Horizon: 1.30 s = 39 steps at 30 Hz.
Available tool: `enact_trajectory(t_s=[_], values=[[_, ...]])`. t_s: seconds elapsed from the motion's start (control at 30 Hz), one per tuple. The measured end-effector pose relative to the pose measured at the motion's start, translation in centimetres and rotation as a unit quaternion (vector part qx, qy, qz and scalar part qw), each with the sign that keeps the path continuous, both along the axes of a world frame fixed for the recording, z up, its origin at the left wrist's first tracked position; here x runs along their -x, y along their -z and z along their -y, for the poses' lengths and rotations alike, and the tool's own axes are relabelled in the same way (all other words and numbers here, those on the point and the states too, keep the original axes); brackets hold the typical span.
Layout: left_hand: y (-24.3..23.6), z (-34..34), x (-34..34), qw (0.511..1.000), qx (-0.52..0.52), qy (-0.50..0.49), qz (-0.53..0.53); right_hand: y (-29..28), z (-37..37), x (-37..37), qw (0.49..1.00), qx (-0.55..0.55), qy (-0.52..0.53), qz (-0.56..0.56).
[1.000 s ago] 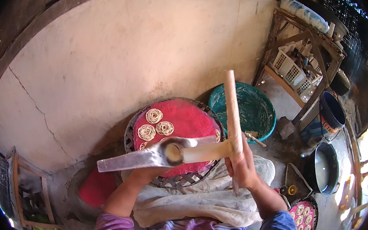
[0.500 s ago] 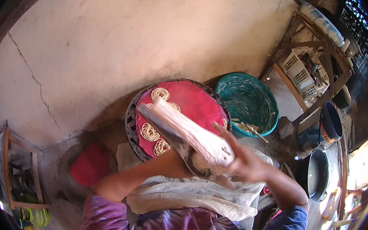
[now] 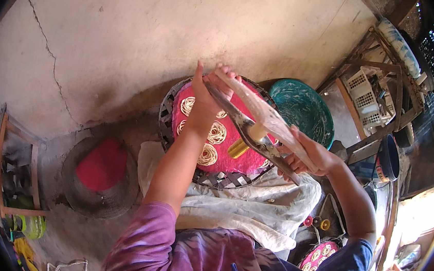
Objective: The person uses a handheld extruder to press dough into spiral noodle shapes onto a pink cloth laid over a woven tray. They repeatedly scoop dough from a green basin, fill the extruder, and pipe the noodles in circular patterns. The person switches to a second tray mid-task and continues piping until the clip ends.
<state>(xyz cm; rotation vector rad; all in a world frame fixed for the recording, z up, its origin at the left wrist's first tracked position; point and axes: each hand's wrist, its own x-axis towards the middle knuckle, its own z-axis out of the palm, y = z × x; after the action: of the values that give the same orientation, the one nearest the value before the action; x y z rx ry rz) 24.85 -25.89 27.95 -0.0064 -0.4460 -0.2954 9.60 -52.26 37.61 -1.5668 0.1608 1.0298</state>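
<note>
My left hand [image 3: 220,85] grips the far left end of a two-armed wooden hand press [image 3: 249,96], fingers round its boards. The near right end is held by my right hand [image 3: 312,152]. Between the slightly parted boards shows a pale round plunger [image 3: 258,132], and a brass cylinder [image 3: 238,148] sticks out below the lower board. Beneath the press, a round woven tray [image 3: 166,105] lined with pink cloth [image 3: 226,163] bears several coils of cream dough strands [image 3: 217,133]. The press hides part of the tray, and whether strands hang from the cylinder cannot be seen.
A green basin [image 3: 310,105] smeared with white stands beyond the tray at right. White cloth [image 3: 251,211] covers my lap. A red cloth [image 3: 103,164] lies in a dark round pan at left. Another coil-laden pink tray [image 3: 318,256] sits low right, near a wooden rack [image 3: 343,102].
The press has swung from close to my body to farther out over the tray. My left hand, hidden before, now shows at its far end. The brass cylinder has come into sight.
</note>
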Motion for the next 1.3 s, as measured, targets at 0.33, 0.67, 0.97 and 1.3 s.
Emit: enact_trajectory(t_s=[0.33, 0.67, 0.97, 1.3], values=[[1.7, -2.5, -0.5, 0.998, 0.024, -0.045, -0.034, -0.6, -3.9, 0.5, 0.977, 0.132, -0.030, 0.164], [-1.3, -2.2, 0.3, 0.998, 0.009, -0.063, -0.015, -1.1, -3.0, 0.8, 0.958, 0.182, -0.030, 0.221], [4.2, 0.6, -0.1, 0.999, 0.039, -0.012, -0.032, 1.1, -1.4, 1.3, 0.972, 0.212, -0.015, 0.100], [1.9, 4.3, -2.8, 0.999, 0.021, -0.016, -0.027, -0.3, 2.1, 0.4, 0.990, 0.092, -0.007, 0.104]])
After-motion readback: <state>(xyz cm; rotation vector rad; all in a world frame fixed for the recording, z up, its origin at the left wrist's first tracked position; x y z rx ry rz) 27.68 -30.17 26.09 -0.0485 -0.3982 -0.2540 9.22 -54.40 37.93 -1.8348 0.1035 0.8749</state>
